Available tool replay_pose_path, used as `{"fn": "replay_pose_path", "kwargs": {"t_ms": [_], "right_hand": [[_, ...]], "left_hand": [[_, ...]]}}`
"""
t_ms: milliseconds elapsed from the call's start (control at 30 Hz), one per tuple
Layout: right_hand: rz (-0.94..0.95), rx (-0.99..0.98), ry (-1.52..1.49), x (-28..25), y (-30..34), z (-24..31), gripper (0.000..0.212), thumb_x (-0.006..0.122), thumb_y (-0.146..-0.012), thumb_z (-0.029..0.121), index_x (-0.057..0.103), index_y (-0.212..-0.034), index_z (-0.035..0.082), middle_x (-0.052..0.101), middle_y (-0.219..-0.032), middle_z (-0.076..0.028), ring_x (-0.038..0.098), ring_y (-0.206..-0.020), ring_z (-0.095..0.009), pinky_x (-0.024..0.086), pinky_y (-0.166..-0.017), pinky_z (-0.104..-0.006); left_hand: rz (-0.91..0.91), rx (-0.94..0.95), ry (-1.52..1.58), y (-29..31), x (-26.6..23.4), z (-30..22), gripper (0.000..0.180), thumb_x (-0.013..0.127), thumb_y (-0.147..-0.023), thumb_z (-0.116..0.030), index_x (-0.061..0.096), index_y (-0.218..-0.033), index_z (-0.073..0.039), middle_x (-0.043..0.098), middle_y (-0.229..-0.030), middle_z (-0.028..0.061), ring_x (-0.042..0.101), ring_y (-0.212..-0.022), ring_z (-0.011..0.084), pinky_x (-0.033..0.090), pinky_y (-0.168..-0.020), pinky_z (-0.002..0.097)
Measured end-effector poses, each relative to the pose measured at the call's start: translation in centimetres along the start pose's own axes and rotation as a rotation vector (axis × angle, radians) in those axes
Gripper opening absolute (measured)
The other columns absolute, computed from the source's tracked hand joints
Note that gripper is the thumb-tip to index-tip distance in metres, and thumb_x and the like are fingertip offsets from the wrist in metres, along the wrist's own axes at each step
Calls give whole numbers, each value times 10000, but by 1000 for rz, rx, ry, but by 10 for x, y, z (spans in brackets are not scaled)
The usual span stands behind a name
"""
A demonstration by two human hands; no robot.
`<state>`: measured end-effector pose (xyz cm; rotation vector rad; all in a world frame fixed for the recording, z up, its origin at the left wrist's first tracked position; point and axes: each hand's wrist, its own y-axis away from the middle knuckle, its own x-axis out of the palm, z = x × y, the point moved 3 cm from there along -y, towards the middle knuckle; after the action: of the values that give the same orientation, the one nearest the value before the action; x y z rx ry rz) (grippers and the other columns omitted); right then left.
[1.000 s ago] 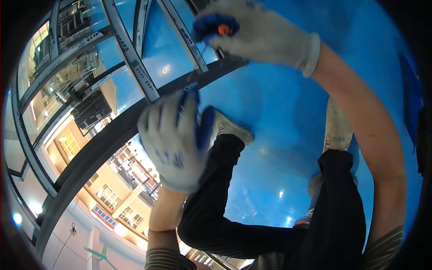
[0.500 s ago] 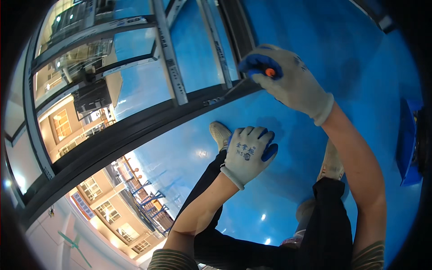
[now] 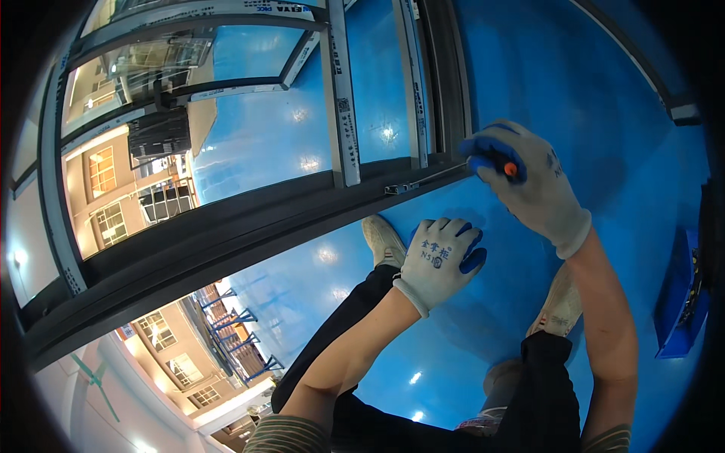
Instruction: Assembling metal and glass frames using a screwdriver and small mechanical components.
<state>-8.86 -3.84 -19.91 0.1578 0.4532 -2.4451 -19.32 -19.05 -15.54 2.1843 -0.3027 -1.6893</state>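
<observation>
A screwdriver [image 3: 511, 170] with an orange-ended handle sits in my gloved right hand [image 3: 529, 185], the fingers wrapped round it. Its thin shaft runs left along the edge of a dark window or door frame [image 3: 249, 230]. Near the shaft's far end a small metal fitting [image 3: 396, 189] lies at the frame's edge; whether the tip touches it I cannot tell. My left hand [image 3: 438, 264], also gloved, hangs below the frame, fingers loosely bent and thumb apart from them. No object shows in it; its fingertips are partly hidden.
Pale strips [image 3: 342, 106] with printed film cross the glazed frame. A blue bin [image 3: 680, 294] with small parts stands at the right on the glossy blue floor [image 3: 544, 60]. My shoes [image 3: 384, 240] are below the frame. Another dark frame [image 3: 683, 113] reaches in at upper right.
In the picture my right hand with the screwdriver sits further right and lower, and the frame has shifted right. The left hand appears slightly further right, its pose much the same.
</observation>
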Motion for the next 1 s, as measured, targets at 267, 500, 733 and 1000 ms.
{"fn": "replay_pose_path", "kwargs": {"t_ms": [267, 500, 733, 1000], "right_hand": [[146, -391, 231, -14, -14, 16, 331, 747, -788, 91, 668, -1095, 183, 617, -1095, -51, 573, -983, -243, 504, -844, -355], [337, -321, 381, -19, -29, 21, 350, 756, -778, 87, 667, -1098, 198, 620, -1087, -45, 565, -974, -241, 503, -841, -338], [398, -220, 339, -16, -43, 19, 357, 760, -801, 126, 663, -1142, 167, 624, -1049, -42, 590, -975, -247, 504, -862, -334], [360, -78, -81, -15, -37, 0, 532, 831, -759, 133, 633, -1252, 164, 646, -1124, -79, 651, -966, -254, 546, -886, -322]], "left_hand": [[56, -65, 47, -10, 5, 17, 315, 722, -880, -285, 722, -1134, -98, 691, -1163, 83, 637, -1012, 269, 454, -948, 375], [-37, -36, 234, -25, 9, 25, 342, 771, -839, -242, 711, -1144, -100, 700, -1134, 90, 651, -1004, 282, 476, -946, 394], [-145, 29, 405, -40, -6, 16, 339, 807, -800, -166, 692, -1108, -81, 717, -1043, 100, 685, -903, 294, 531, -885, 380], [-187, -191, 862, -41, -17, 9, 357, 780, -829, -124, 651, -1151, -39, 718, -991, 80, 675, -764, 189, 551, -734, 271]]}}
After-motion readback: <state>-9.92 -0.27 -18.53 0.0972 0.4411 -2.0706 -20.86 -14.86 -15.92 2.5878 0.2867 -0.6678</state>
